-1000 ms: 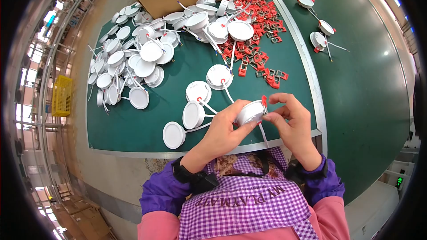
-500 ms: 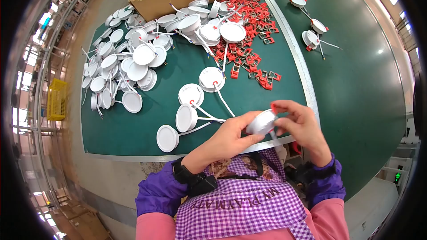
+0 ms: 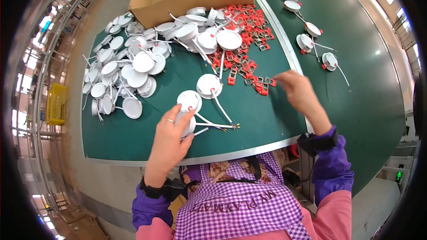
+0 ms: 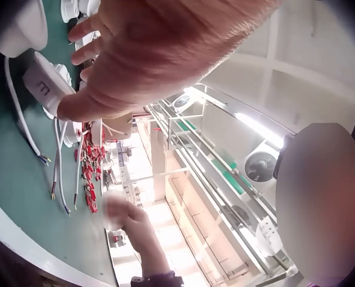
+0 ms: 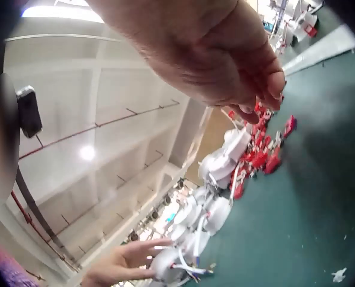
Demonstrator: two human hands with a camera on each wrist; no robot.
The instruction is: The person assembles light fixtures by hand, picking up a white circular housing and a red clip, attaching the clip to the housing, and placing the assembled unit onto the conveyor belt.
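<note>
My left hand (image 3: 168,140) reaches over a white round downlight (image 3: 190,126) near the table's front edge, thumb and fingers spread on either side of it. In the left wrist view the thumb tip is right at the side of a downlight (image 4: 46,84) marked "E". Two more downlights lie just beyond, one (image 3: 209,86) with its cable toward me. My right hand (image 3: 300,92) hovers at the near edge of the red clips (image 3: 262,84), fingers loosely bent with nothing visible between them.
A heap of white downlights (image 3: 133,69) covers the left of the green table (image 3: 249,129). Behind stands an open cardboard box (image 3: 195,0). Past a metal rail (image 3: 284,40), several downlights with red clips, including one (image 3: 329,61) nearest me, lie on the green surface at right.
The downlight both hands held has left them, and another now lies on the right surface. My left hand moved left to the downlights; my right hand moved up toward the red clips.
</note>
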